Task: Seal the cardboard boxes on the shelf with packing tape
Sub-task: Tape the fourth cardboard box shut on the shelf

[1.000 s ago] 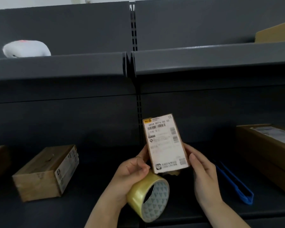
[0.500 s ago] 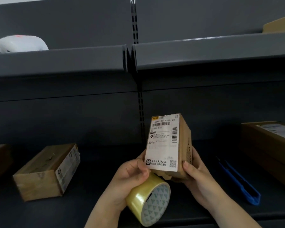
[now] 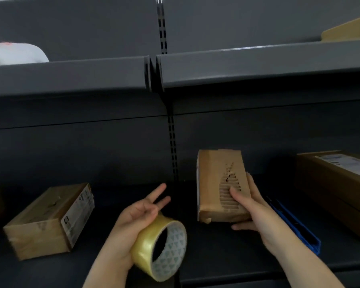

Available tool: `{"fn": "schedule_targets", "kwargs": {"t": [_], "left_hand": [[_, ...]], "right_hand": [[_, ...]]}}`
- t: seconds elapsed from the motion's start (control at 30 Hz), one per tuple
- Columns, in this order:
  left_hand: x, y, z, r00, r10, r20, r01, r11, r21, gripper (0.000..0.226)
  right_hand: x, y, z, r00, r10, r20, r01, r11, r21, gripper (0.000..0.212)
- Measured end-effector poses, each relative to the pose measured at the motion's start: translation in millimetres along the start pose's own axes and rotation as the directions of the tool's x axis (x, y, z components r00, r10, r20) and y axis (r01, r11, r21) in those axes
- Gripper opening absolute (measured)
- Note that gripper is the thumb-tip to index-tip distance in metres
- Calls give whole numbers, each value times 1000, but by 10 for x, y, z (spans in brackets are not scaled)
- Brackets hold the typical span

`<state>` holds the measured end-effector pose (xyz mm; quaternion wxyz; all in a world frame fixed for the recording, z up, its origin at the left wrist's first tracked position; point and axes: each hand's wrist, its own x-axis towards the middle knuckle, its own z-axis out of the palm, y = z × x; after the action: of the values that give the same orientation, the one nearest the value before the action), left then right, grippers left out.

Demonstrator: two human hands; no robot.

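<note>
Box in one hand, tape in the other

Right hand (image 3: 256,206) holds a small cardboard box (image 3: 220,186) upright above the lower shelf (image 3: 227,252), just right of the shelf's slotted upright (image 3: 172,142); its grip is pinching the box, thumb on the torn front face and fingers wrapped behind and beneath. Left hand (image 3: 133,217), left of the upright, cradles the tape roll (image 3: 160,246) against the palm, two fingers spread free. The box looks light and fairly stiff, though the ripped patch showing corrugation is probably weak, so pressure belongs on the edges and corners. The tape film looks glossy and likely slippery; the roll is best gripped through its core. Another box (image 3: 48,221) lies further left of the upright, a larger one (image 3: 337,188) far right.
</note>
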<state>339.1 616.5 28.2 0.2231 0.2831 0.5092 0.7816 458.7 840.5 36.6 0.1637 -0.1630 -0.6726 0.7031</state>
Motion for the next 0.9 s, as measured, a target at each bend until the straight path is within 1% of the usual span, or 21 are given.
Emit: {"fn": "schedule_targets", "kwargs": {"t": [0.07, 0.1, 0.13, 0.17, 0.2, 0.27, 0.3, 0.33, 0.37, 0.4, 0.43, 0.47, 0.5, 0.53, 0.57, 0.6, 0.67, 0.7, 0.77, 0.83, 0.9], "left_hand": [[-26, 36, -75, 998, 6, -64, -5, 1000, 5, 11], [-39, 54, -97, 997, 10, -76, -9, 1000, 20, 25], [-54, 70, -99, 996, 15, -86, -12, 999, 32, 36], [-58, 76, -114, 995, 15, -95, -10, 999, 50, 40], [-66, 95, -115, 995, 9, -95, -2, 997, 73, 37], [-80, 126, -138, 998, -23, -55, 28, 995, 99, 12], [-90, 149, -155, 999, -39, -34, 43, 993, 110, 6], [-110, 178, -170, 998, -61, -1, 61, 990, 124, 7], [-126, 199, -183, 995, -86, 42, 80, 988, 130, 9], [-148, 225, -180, 990, -111, 82, 99, 985, 138, 17], [-165, 240, -173, 983, -136, 124, 116, 981, 153, 25], [-179, 250, -150, 975, -159, 153, 135, 978, 159, 29], [-188, 253, -132, 970, -175, 169, 147, 975, 164, 30], [-191, 261, -119, 966, -184, 180, 153, 973, 170, 30], [-189, 266, -114, 966, -188, 180, 156, 972, 177, 31], [-186, 278, -114, 968, -188, 167, 157, 970, 184, 32], [-176, 327, -143, 974, -182, 131, 155, 969, 194, 36], [-161, 361, -170, 976, -179, 120, 154, 968, 198, 37], [-109, 468, -209, 978, -170, 118, 139, 962, 235, 39], [-24, 617, -227, 977, -178, 118, 130, 935, 330, 42], [75, 782, -209, 969, -214, 126, 133, 874, 467, 44]], "right_hand": [[-29, -89, 7, 995, 92, -27, -96, 974, -203, 92], [-35, -117, 20, 992, 121, -44, -129, 935, -331, 92], [-38, -133, 30, 988, 145, -62, -157, 869, -469, 91], [-40, -151, 32, 982, 172, -82, -187, 783, -594, 91], [-46, -184, 31, 974, 203, -100, -215, 689, -692, 91], [-66, -307, -21, 963, 228, -142, -244, 529, -813, 100], [-77, -419, -94, 975, 153, -160, -216, 497, -840, 104], [-49, -533, -203, 989, 25, -146, -139, 496, -857, 102], [8, -653, -320, 994, -76, -81, -33, 496, -868, 92], [56, -779, -410, 996, -76, 36, 67, 451, -890, 88], [110, -877, -452, 984, 16, 177, 159, 357, -920, 97], [171, -929, -442, 944, 158, 288, 248, 234, -940, 107], [233, -932, -389, 893, 276, 354, 341, 98, -935, 113], [282, -910, -293, 851, 341, 399, 429, -13, -903, 116], [320, -869, -185, 827, 363, 429, 486, -79, -870, 116], [342, -806, -86, 816, 353, 459, 519, -96, -849, 115], [335, -678, 62, 823, 235, 518, 548, -85, -832, 108], [325, -626, 127, 837, 154, 526, 543, -111, -832, 103], [279, -550, 312, 858, 29, 512, 504, -231, -832, 97], [263, -488, 528, 887, -19, 462, 430, -334, -839, 95], [262, -461, 664, 910, -19, 415, 375, -391, -841, 93]]}}
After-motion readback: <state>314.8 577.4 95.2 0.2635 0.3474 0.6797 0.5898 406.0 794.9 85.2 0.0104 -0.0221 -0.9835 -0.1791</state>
